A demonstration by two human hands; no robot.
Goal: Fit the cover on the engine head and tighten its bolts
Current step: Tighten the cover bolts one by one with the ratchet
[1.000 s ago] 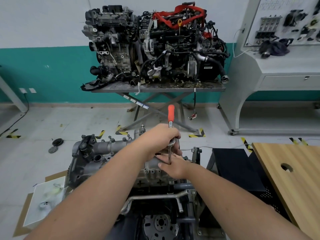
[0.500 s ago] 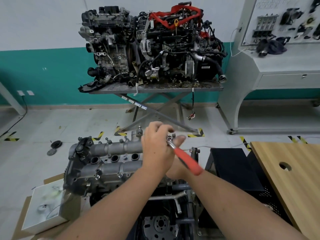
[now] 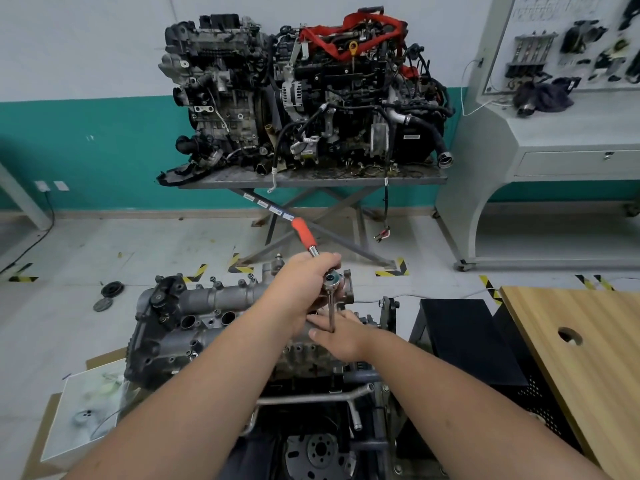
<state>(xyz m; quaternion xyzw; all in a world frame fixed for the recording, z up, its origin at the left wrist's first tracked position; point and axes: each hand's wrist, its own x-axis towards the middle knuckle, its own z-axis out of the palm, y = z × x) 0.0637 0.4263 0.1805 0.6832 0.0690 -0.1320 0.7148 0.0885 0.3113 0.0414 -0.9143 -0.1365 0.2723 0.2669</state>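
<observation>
Currently: ratchet (image 3: 313,252) on cover (image 3: 214,299), frame centre.
My left hand (image 3: 304,282) grips the ratchet; right hand (image 3: 341,336), fingers straight, steadies its extension.

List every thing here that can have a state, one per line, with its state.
ratchet wrench: gripped near its head, orange handle pointing up and away, extension shaft standing down onto the engine.
left hand: grips the ratchet wrench.
right hand: rests flat on the cover, fingers beside the shaft.
cover: seated on the engine head.
wooden board: lying flat, round hole open.
</observation>
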